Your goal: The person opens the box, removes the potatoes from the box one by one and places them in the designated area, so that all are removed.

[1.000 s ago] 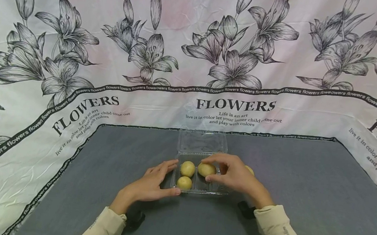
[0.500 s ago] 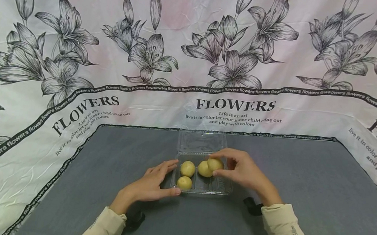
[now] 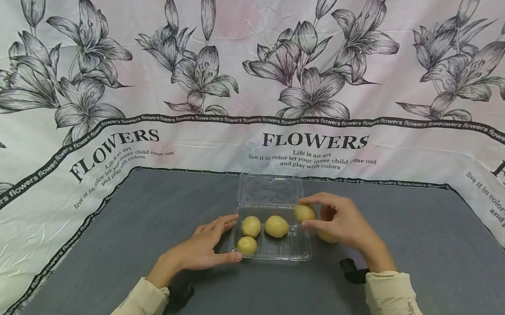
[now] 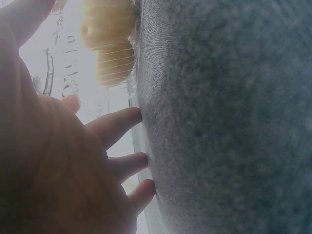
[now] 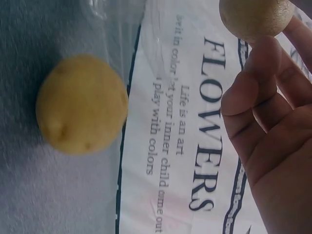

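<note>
My right hand (image 3: pixel 346 222) pinches a yellow potato (image 3: pixel 305 213) above the right side of a clear plastic clamshell box (image 3: pixel 296 250). The box's lid (image 3: pixel 271 190) stands raised at the back. Two potatoes sit in the left of the box, a rear one (image 3: pixel 251 226) and a front one (image 3: pixel 247 246). Another potato (image 3: pixel 276 227) lies in the middle. On the table right of the box is one more potato (image 3: pixel 327 236), partly hidden by my right hand; the right wrist view shows this potato (image 5: pixel 82 104) whole. My left hand (image 3: pixel 202 249), fingers extended, rests against the box's left side.
The table has a grey cloth (image 3: pixel 194 192) on it. Behind and at both sides hangs a white curtain (image 3: pixel 217 149) with printed flowers and lettering. Dark straps with wrist cameras show under both wrists.
My right hand has risen and moved to the right, carrying a potato away from the middle of the box, where another potato now shows uncovered. My left hand has stayed in place.
</note>
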The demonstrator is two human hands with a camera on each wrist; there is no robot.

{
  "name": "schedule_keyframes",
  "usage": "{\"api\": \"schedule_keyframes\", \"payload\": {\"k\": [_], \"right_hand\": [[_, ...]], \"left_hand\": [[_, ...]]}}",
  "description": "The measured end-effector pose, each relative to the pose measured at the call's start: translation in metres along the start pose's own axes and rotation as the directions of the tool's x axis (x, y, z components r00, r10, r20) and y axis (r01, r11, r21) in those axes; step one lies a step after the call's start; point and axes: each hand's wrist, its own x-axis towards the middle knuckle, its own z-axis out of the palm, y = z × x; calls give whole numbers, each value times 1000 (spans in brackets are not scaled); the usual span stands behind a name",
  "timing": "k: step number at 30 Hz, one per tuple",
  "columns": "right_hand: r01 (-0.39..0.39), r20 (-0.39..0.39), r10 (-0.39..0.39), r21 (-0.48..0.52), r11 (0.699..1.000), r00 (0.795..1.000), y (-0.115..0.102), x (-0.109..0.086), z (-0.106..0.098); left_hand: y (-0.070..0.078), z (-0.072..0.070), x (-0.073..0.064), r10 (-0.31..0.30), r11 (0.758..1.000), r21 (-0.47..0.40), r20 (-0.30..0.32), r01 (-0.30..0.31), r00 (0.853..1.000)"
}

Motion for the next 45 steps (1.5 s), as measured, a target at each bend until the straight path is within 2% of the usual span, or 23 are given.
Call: {"api": "schedule_keyframes", "payload": {"k": [9, 21, 27, 37, 45], "right_hand": [[-47, -46, 46, -20, 999, 998, 8, -7, -17], [-71, -78, 64, -97, 993, 995, 22, -14, -31], [-118, -68, 111, -113, 987, 991, 27, -19, -37], [-153, -67, 147, -88, 984, 987, 41, -25, -42], [-234, -11, 235, -128, 964, 972, 51, -32, -49]], "left_hand": [[0, 0, 0, 0, 1000, -8, -2, 0, 1000], [0, 0, 0, 2, 1000, -12, -7, -2, 1000], [0, 0, 0, 3, 1000, -11, -8, -3, 1000], [1, -1, 0, -3, 1000, -17, 6, 3, 1000], [1, -1, 0, -2, 1000, -14, 3, 2, 1000]]}}
